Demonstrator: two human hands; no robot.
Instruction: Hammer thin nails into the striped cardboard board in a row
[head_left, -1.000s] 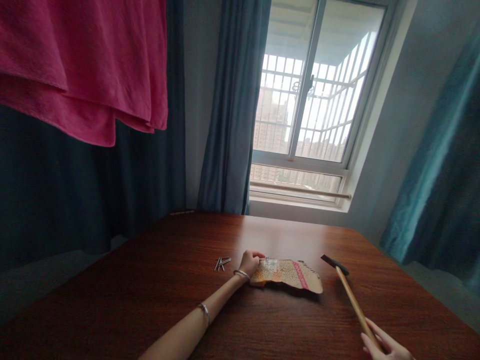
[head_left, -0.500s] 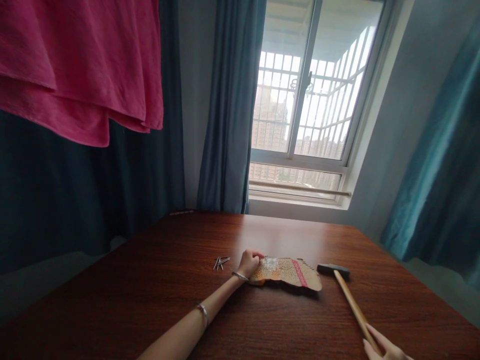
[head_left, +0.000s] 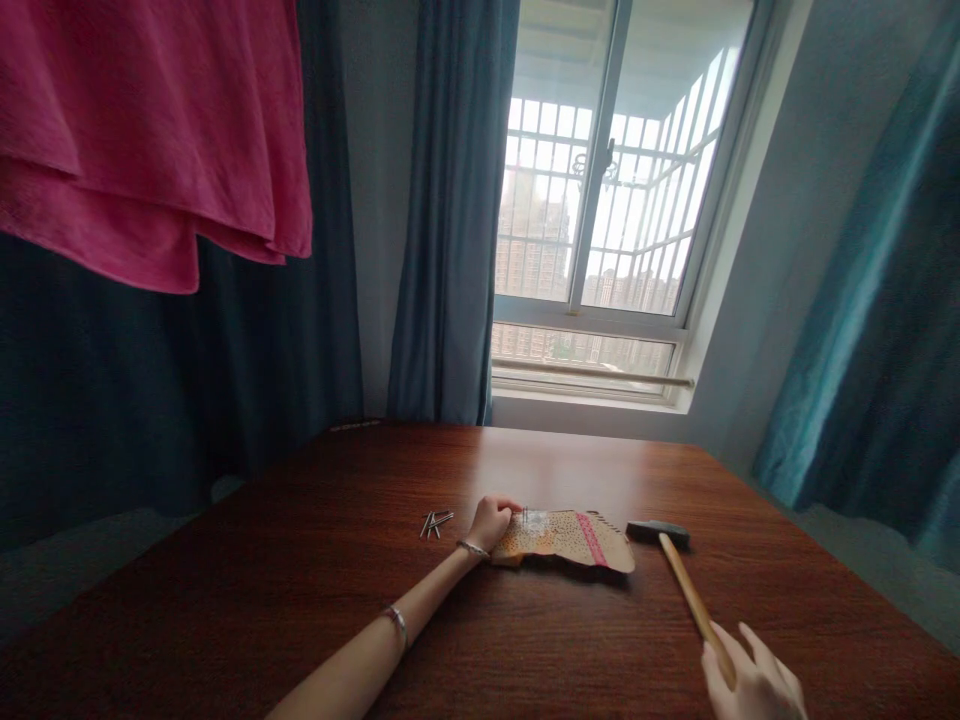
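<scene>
My left hand (head_left: 493, 522) rests at the left end of a flat, cardboard-like piece (head_left: 559, 540) with dotted patches and a pink band. Its fingers are closed. Whatever they pinch, if anything, is too small to make out. Right beside the fingertips, thin nails (head_left: 526, 515) stand upright on the piece. My right hand (head_left: 752, 678) is around the wooden handle of a hammer (head_left: 690, 592), with a finger or two lifted off it. The hammer's dark head lies on the table, just right of the piece.
Several loose nails (head_left: 436, 523) lie left of my left hand on the brown wooden table (head_left: 360, 570). Beyond the table's far edge are a barred window (head_left: 592, 230) and blue curtains (head_left: 450, 250). A pink cloth (head_left: 165, 150) hangs at upper left.
My right hand has come further into view and further up the hammer's handle. The whole view has shifted slightly. My left hand stays at the same end of the piece.
</scene>
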